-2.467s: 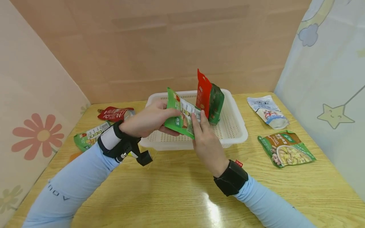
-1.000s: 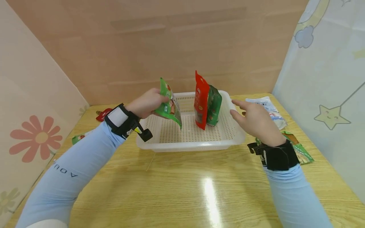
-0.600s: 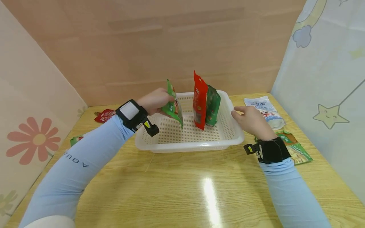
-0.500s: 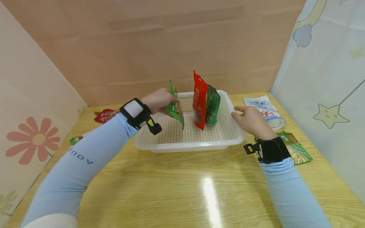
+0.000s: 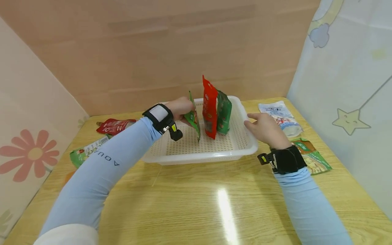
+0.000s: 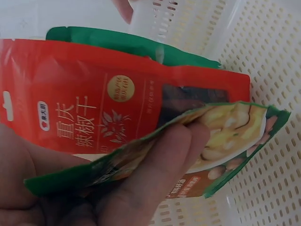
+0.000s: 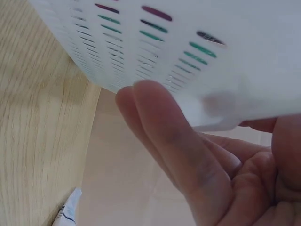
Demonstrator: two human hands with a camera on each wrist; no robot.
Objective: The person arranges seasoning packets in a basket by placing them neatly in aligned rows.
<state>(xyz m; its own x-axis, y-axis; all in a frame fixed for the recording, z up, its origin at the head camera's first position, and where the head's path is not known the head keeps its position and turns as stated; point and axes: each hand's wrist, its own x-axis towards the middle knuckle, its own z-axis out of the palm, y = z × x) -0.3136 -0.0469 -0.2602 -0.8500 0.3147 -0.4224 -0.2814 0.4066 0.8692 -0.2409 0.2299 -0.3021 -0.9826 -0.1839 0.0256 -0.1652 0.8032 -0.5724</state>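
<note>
Pouch [image 5: 194,119] pinched in the left fingers [image 6: 160,169]: green border, yellow food print, brown patch with white lettering. Pouch [image 5: 209,107] just past those fingertips: red, white characters, yellow round badge. Next pouch [image 5: 224,112] beyond: dark green. Basket [image 5: 245,148] at the right fingers [image 7: 164,127]: white, slotted. Both sleeves [image 5: 101,170]: pale blue. Wrist straps [image 5: 286,160]: black. Table [image 5: 196,204]: light wood grain.

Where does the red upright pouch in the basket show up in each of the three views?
Head: red pouch stands upright in the white basket, centre of picture, between two green pouches.
Left wrist: red pouch fills the left and middle, lying sideways in the picture, behind the green pouch the left hand grips.
Right wrist: not in it.
Shared landmark: the white basket.
</note>
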